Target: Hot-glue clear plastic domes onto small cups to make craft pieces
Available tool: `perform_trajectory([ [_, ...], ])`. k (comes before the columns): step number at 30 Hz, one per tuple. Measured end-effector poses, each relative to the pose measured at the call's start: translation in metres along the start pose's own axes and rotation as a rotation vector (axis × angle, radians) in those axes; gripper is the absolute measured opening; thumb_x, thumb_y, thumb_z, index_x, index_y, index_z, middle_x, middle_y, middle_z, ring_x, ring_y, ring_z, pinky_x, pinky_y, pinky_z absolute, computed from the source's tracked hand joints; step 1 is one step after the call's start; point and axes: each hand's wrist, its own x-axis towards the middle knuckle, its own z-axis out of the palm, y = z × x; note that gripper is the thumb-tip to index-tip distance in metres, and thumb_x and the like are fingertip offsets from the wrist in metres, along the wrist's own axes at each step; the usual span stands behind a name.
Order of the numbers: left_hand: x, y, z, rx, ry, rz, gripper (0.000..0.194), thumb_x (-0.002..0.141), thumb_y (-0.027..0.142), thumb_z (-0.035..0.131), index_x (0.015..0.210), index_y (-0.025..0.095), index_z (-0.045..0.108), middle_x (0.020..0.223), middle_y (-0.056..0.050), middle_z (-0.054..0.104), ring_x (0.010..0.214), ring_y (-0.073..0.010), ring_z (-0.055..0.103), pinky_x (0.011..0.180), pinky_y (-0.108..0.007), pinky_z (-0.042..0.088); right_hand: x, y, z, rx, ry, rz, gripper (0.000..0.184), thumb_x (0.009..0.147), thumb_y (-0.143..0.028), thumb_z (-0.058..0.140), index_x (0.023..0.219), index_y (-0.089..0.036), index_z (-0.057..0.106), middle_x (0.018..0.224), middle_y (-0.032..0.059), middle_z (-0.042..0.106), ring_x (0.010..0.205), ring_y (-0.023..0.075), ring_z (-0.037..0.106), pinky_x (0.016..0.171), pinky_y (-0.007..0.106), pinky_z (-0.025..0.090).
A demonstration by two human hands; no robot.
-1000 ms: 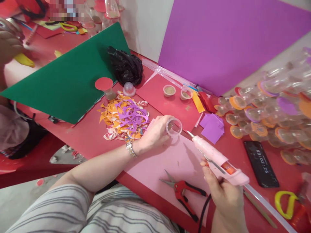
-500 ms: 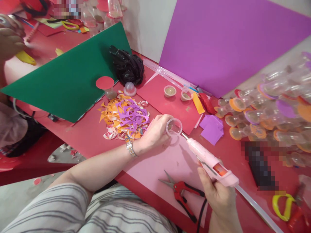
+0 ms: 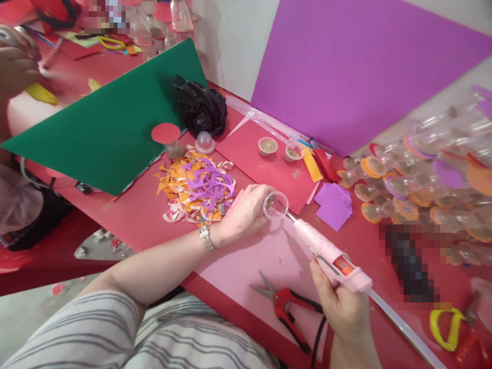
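Note:
My left hand (image 3: 251,210) is closed around a small clear plastic cup (image 3: 275,206), its round mouth turned up toward me. My right hand (image 3: 344,302) grips a pink hot glue gun (image 3: 326,251) by its handle. The gun's metal nozzle meets the cup's rim; whether it touches is hard to tell. A long clear glue stick (image 3: 403,325) sticks out of the gun's back. Below the hands, red-handled pruning shears (image 3: 284,305) lie with blades apart on a pink sheet (image 3: 230,266).
Paper scraps (image 3: 200,187) are heaped left of my hand. Two small cups (image 3: 268,146) stand on red card behind. Purple paper squares (image 3: 334,205) lie to the right, near stacked clear cups (image 3: 415,179). A green board (image 3: 115,123) stands at left, beside a black plastic bag (image 3: 202,107).
The glue gun and my right hand have shifted slightly left, bringing the nozzle closer against the cup. My left hand keeps its hold on the cup.

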Motion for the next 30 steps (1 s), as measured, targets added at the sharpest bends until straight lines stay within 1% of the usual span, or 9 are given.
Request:
perform_trajectory([
  [3, 0.0002, -0.0002, 0.0, -0.008, 0.003, 0.025, 0.027, 0.081, 0.017, 0.059, 0.107, 0.022, 0.057, 0.106, -0.007, 0.066, 0.101, -0.0242, 0.059, 0.092, -0.039, 0.049, 0.0001, 0.0008, 0.0002, -0.013, 0.01, 0.012, 0.022, 0.094, -0.037, 0.059, 0.083, -0.018, 0.061, 0.073, 0.0045, 0.062, 0.062, 0.0176, 0.063, 0.062, 0.031, 0.057],
  [6, -0.0001, -0.0005, -0.0003, -0.01, -0.006, 0.036, 0.024, 0.083, 0.02, 0.06, 0.107, 0.021, 0.058, 0.106, -0.008, 0.066, 0.101, -0.0244, 0.058, 0.093, -0.04, 0.048, -0.0004, 0.0011, 0.0004, -0.023, 0.021, -0.003, 0.023, 0.093, -0.037, 0.06, 0.082, -0.018, 0.061, 0.074, 0.005, 0.062, 0.063, 0.0182, 0.064, 0.062, 0.031, 0.058],
  [9, -0.0009, -0.0011, -0.0001, -0.011, -0.017, 0.034, 0.027, 0.082, 0.019, 0.061, 0.11, 0.021, 0.058, 0.108, -0.008, 0.066, 0.104, -0.0249, 0.058, 0.094, -0.04, 0.048, -0.0008, 0.0009, 0.0005, -0.035, 0.021, 0.005, 0.022, 0.094, -0.037, 0.059, 0.083, -0.018, 0.062, 0.078, 0.0069, 0.064, 0.067, 0.0193, 0.065, 0.063, 0.031, 0.058],
  [14, -0.0026, -0.0026, 0.0015, -0.029, -0.011, 0.042, 0.031, 0.083, 0.018, 0.06, 0.113, 0.021, 0.059, 0.109, -0.007, 0.066, 0.108, -0.0258, 0.056, 0.096, -0.042, 0.046, 0.0008, -0.0005, -0.0004, -0.048, 0.021, -0.017, 0.021, 0.093, -0.035, 0.06, 0.082, -0.018, 0.061, 0.075, 0.0057, 0.062, 0.063, 0.0185, 0.064, 0.063, 0.031, 0.057],
  [19, -0.0037, -0.0018, 0.0023, -0.022, -0.032, 0.039, 0.036, 0.081, 0.015, 0.059, 0.116, 0.023, 0.059, 0.111, -0.006, 0.066, 0.11, -0.0254, 0.056, 0.098, -0.042, 0.044, 0.0028, -0.0023, -0.0016, -0.056, 0.021, -0.034, 0.018, 0.094, -0.033, 0.059, 0.085, -0.018, 0.061, 0.078, 0.0075, 0.064, 0.069, 0.0199, 0.066, 0.061, 0.031, 0.057],
  [22, -0.0039, -0.0011, 0.0024, -0.005, -0.044, 0.021, 0.039, 0.078, 0.014, 0.058, 0.116, 0.024, 0.059, 0.111, -0.005, 0.067, 0.111, -0.0255, 0.055, 0.099, -0.042, 0.044, 0.0001, -0.0003, -0.0003, -0.092, 0.038, -0.026, 0.021, 0.093, -0.035, 0.06, 0.082, -0.017, 0.062, 0.072, 0.0065, 0.063, 0.064, 0.0199, 0.065, 0.063, 0.033, 0.057],
  [26, -0.0043, -0.0017, 0.002, 0.001, -0.055, 0.033, 0.043, 0.076, 0.012, 0.059, 0.117, 0.024, 0.059, 0.113, -0.005, 0.066, 0.112, -0.0257, 0.055, 0.1, -0.042, 0.044, -0.005, 0.005, 0.0025, -0.122, 0.064, 0.004, 0.027, 0.092, -0.042, 0.059, 0.079, -0.018, 0.064, 0.062, 0.0034, 0.059, 0.055, 0.0196, 0.061, 0.062, 0.035, 0.057],
  [30, -0.0046, -0.0029, 0.0024, 0.001, -0.059, 0.037, 0.044, 0.076, 0.011, 0.059, 0.118, 0.024, 0.059, 0.116, -0.006, 0.065, 0.113, -0.0259, 0.054, 0.1, -0.043, 0.044, -0.007, 0.0077, 0.0037, -0.121, 0.076, 0.002, 0.028, 0.092, -0.043, 0.06, 0.081, -0.018, 0.065, 0.063, 0.0039, 0.06, 0.054, 0.0192, 0.061, 0.062, 0.035, 0.057],
])
